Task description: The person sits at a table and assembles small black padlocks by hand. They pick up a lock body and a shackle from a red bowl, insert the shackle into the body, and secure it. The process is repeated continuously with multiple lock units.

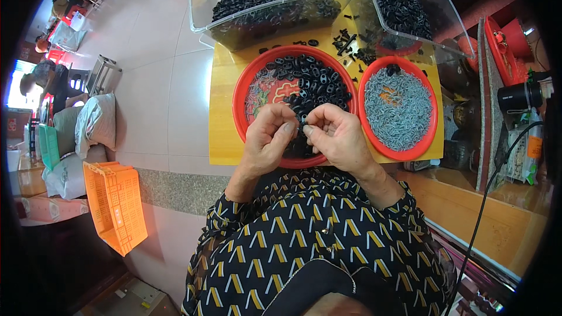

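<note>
Over the near half of a round red tray [239, 90], both my hands meet with thumbs and forefingers pinched. Between the fingertips shows a small black part [302, 120], partly covered by them. My left hand [266, 139] pinches it from the left, my right hand [339, 140] from the right. Whether a screw is also held is too small to tell. A heap of black oval two-hole parts [319, 79] fills much of the tray. Some small grey screws [255, 92] lie at its left side. An oval red tray [434, 111] right of my right hand holds many grey screws [395, 108].
At the table's far side stand two clear plastic bins [202, 28] [453, 29] of black parts. Loose black pieces [345, 41] lie on the yellow table [222, 134]. An orange crate [120, 208] sits on the floor at left. A black cable [489, 199] hangs at right. Other people [50, 79] sit far left.
</note>
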Demonstrator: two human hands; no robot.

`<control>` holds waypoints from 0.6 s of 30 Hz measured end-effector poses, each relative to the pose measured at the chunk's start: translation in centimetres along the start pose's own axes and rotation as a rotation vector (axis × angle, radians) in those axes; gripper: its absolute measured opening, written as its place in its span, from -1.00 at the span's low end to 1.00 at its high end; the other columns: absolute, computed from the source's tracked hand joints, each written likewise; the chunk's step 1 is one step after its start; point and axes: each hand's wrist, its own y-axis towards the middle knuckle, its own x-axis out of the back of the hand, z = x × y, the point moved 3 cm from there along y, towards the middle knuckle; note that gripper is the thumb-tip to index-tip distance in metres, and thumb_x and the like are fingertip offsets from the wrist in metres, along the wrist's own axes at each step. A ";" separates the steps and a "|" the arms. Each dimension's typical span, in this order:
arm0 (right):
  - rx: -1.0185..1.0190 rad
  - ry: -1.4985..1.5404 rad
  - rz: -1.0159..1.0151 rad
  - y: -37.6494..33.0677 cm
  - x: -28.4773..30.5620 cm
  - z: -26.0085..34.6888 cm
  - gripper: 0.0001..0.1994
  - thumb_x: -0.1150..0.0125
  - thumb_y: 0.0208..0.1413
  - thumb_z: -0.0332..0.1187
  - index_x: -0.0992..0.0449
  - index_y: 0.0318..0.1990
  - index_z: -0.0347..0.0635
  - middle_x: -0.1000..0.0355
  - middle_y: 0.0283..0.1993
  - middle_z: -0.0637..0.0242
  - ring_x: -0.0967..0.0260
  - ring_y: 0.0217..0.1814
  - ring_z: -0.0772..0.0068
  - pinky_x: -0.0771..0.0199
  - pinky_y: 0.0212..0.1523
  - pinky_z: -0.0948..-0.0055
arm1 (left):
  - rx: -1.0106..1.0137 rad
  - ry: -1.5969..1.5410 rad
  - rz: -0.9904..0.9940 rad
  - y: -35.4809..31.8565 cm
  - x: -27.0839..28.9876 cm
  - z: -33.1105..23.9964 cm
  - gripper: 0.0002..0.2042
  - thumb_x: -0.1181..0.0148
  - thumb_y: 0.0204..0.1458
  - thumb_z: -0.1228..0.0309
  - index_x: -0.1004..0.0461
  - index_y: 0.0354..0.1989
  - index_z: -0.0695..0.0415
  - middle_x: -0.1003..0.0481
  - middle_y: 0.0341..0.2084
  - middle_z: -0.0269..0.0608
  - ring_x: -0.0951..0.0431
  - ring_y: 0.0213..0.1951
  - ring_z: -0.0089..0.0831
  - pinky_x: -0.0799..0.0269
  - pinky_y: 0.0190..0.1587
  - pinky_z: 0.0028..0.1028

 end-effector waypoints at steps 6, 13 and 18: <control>0.023 -0.065 -0.023 -0.1 0.0 -0.3 -0.93 -0.08 -0.06 -0.53 -0.35 -0.40 -0.32 -0.35 -0.52 0.42 -0.28 -0.48 0.74 -0.34 -0.49 0.65 | 0.012 0.053 0.000 0.0 -0.3 0.0 -0.89 0.14 0.02 0.62 -0.21 -0.26 0.25 -0.31 -0.48 -0.34 -0.28 -0.46 -0.70 -0.20 -0.42 -0.69; 0.046 -0.057 -0.046 -0.1 -0.2 -0.8 -0.93 -0.08 -0.07 -0.54 -0.35 -0.41 -0.33 -0.36 -0.53 0.39 -0.31 -0.49 0.71 -0.35 -0.52 0.65 | -0.037 0.127 -0.047 0.0 -0.7 -0.1 -0.88 0.10 -0.01 0.66 -0.23 -0.28 0.26 -0.31 -0.49 -0.34 -0.32 -0.42 -0.66 -0.23 -0.38 -0.67; 0.019 0.034 -0.047 0.4 -0.2 -0.9 -0.94 -0.07 -0.05 -0.56 -0.34 -0.41 -0.34 -0.34 -0.53 0.38 -0.32 -0.53 0.67 -0.37 -0.59 0.65 | -0.075 0.359 -0.034 0.3 -0.5 0.5 -0.88 0.07 0.00 0.63 -0.25 -0.26 0.26 -0.34 -0.48 -0.34 -0.35 -0.38 -0.62 -0.26 -0.36 -0.64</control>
